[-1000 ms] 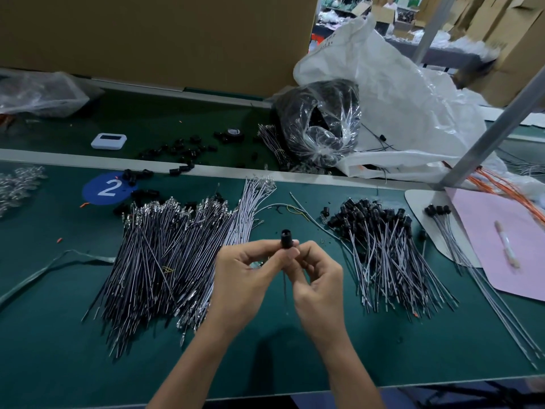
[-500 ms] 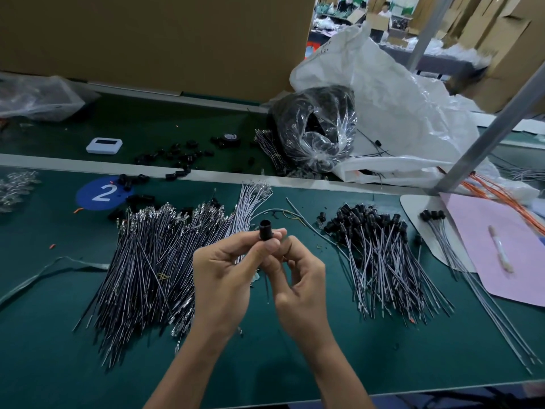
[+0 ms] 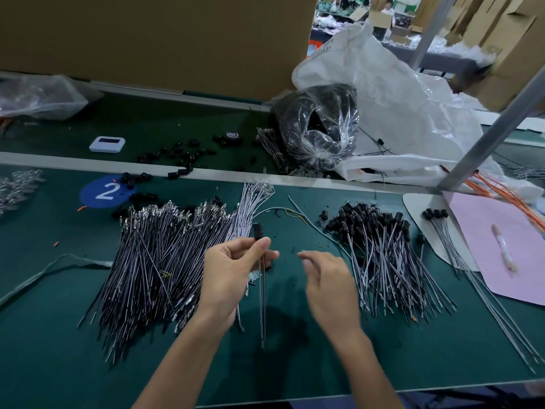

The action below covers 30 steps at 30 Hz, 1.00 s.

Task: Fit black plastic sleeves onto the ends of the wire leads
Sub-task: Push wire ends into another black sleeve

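Head view, from the left: a thick heap of bare wire leads [image 3: 159, 261] lies fanned on the green table [image 3: 59, 349], metal terminals pointing away from the person. Loose black sleeves [image 3: 182, 154] are scattered beyond it on the far strip.

Just right of that heap, the left hand [image 3: 230, 270] is raised above the table. Its thumb and forefinger pinch one wire lead [image 3: 263, 305] just under its top end. A black plastic sleeve [image 3: 259, 231] sits on that end, upright above the fingertips, while the rest of the lead hangs straight down.

The right hand [image 3: 327, 281] hovers near, apart from the lead. It is blurred, and its fingers look loosely bent and hold nothing.

Farther right lies the pile of sleeved leads [image 3: 383, 255], black caps gathered at the far end. A few more sleeved leads [image 3: 436, 215] rest beside a pink sheet [image 3: 501, 246].

The sleeve looks seated, so the step in hand is probably checking it and laying the lead aside. To do that well, the person should see that no bare terminal shows below the sleeve and give it a light tug. The lead then belongs on the right pile, cap toward the other caps, so nothing tangles. Whether the sleeve is pushed fully home cannot be told from here.
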Available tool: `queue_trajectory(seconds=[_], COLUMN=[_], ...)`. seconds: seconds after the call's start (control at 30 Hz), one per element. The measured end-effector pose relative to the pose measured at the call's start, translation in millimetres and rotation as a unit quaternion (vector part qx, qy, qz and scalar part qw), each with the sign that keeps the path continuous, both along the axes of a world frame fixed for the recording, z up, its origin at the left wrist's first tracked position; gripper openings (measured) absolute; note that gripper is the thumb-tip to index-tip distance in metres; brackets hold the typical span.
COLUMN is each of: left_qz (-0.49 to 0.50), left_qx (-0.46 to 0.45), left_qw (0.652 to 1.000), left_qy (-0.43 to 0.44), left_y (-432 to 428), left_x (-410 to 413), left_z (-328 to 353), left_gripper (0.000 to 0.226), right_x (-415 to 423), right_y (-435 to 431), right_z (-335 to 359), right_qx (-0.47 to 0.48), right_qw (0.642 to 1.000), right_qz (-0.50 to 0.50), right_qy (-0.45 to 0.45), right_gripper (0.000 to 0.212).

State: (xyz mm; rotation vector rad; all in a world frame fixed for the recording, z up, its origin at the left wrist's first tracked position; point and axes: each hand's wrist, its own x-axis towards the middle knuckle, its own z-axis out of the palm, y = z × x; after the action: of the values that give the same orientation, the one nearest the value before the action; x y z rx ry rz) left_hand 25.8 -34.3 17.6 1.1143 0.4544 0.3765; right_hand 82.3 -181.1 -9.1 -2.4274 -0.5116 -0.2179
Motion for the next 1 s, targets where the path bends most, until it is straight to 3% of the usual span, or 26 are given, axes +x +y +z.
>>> queue_trajectory(seconds=[0.07, 0.17, 0.4, 0.5, 0.63, 0.77, 0.87, 1.0], left_qz=[-0.016, -0.02, -0.014, -0.009, -0.023, -0.044, -0.05, -0.057], left_qx=[0.008, 0.016, 0.017, 0.014, 0.051, 0.08, 0.088, 0.103], left_qw=[1.0, 1.0, 1.0, 0.999, 0.997, 0.994, 0.992, 0.988], left_qy=[0.002, -0.004, -0.017, -0.037, -0.054, -0.06, -0.081, -0.103], left_y=[1, 2, -1, -1, -1, -1, -2, -2], left_x=[-2, -6, -5, -3, -2, -3, -5, -7], left_z=[-1, 0, 4, 3, 1, 1, 4, 7], left_gripper=[0.014, 0.029, 0.03, 0.03, 0.018, 0.018, 0.021, 0.015], right_x=[11, 18, 25, 27, 27, 19, 13, 10], right_y=[-15, -23, -24, -22, -17, -4, 5, 15], right_z=[-6, -10, -11, -1, 20, 54, 72, 72], right_qx=[-0.121, -0.134, -0.044, 0.063, 0.247, 0.388, 0.392, 0.323], right_qw=[0.991, 0.986, 0.996, 0.996, 0.964, 0.902, 0.889, 0.92], right_qz=[-0.062, -0.097, -0.072, -0.05, -0.006, 0.127, 0.19, 0.185], right_qy=[0.013, 0.034, 0.014, 0.034, 0.104, 0.138, 0.141, 0.121], right_gripper=[0.032, 0.033, 0.013, 0.007, 0.021, 0.016, 0.017, 0.022])
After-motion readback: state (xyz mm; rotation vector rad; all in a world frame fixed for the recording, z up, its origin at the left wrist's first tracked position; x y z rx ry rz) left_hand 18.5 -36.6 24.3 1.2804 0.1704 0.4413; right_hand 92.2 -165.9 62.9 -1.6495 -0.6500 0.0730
